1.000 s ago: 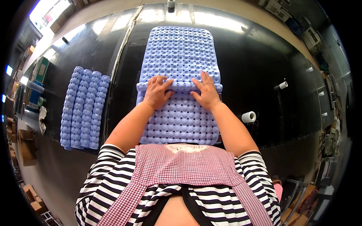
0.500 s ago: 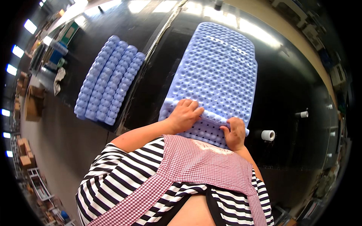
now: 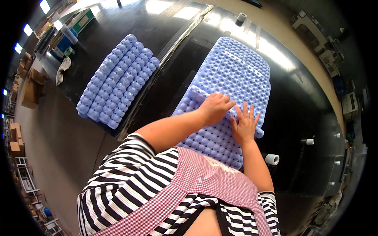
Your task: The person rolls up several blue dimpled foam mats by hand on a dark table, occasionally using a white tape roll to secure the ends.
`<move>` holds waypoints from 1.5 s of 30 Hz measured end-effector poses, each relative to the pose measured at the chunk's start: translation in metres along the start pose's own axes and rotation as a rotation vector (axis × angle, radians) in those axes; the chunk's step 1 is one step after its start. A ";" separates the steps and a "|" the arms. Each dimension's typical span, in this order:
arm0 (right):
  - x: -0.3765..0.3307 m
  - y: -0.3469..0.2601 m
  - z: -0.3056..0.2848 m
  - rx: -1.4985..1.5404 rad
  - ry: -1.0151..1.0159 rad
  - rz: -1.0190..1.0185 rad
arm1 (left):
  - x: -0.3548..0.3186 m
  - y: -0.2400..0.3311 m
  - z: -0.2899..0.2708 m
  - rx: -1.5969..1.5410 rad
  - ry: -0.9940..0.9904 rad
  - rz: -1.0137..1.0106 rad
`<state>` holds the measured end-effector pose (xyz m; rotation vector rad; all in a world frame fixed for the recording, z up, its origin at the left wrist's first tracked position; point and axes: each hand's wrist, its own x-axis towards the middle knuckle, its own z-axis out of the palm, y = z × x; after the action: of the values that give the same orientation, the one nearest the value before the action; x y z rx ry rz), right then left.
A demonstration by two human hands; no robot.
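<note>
A light-blue bumpy bath mat (image 3: pixel 246 74) lies lengthwise on the black table, its cupped side up over the far part. Its near part shows round bumps with small holes, and a curled ridge runs across the mat between the two sides. My left hand (image 3: pixel 215 107) is closed over the middle of that ridge, fingers curled down. Beside it my right hand (image 3: pixel 245 128) lies on the ridge and bumpy part with fingers spread. The mat under both palms is hidden. To the left sits a folded stack of the same blue bumpy matting (image 3: pixel 118 80).
The black table (image 3: pixel 303 106) has a pale taped seam (image 3: pixel 173 49) between the mat and the stack. White rolls (image 3: pixel 272 159) stand out along its right side, with another roll (image 3: pixel 241 17) at the far edge. A whitish cloth (image 3: pixel 63 70) hangs near the left corner; cardboard boxes (image 3: pixel 33 88) stand beyond.
Both hands have moved away from my body, carrying the curled ridge farther up the mat. More bumpy surface shows on the near side. My right hand has opened from a grip to spread fingers.
</note>
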<state>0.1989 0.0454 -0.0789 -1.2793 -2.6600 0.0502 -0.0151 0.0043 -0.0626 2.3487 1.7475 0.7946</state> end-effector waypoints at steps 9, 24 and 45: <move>0.080 0.032 -0.004 0.086 0.218 0.103 | 0.058 -0.022 0.006 0.150 -0.288 -0.184; 0.107 0.063 0.009 0.195 0.188 0.034 | 0.112 -0.056 0.019 0.209 -0.037 0.058; -0.156 -0.001 -0.021 0.693 0.173 0.492 | -0.102 -0.006 -0.066 -0.022 -0.067 -0.310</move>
<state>0.2968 -0.0778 -0.0822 -1.5250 -1.8498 0.8027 -0.0721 -0.1021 -0.0431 1.9943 1.9931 0.6726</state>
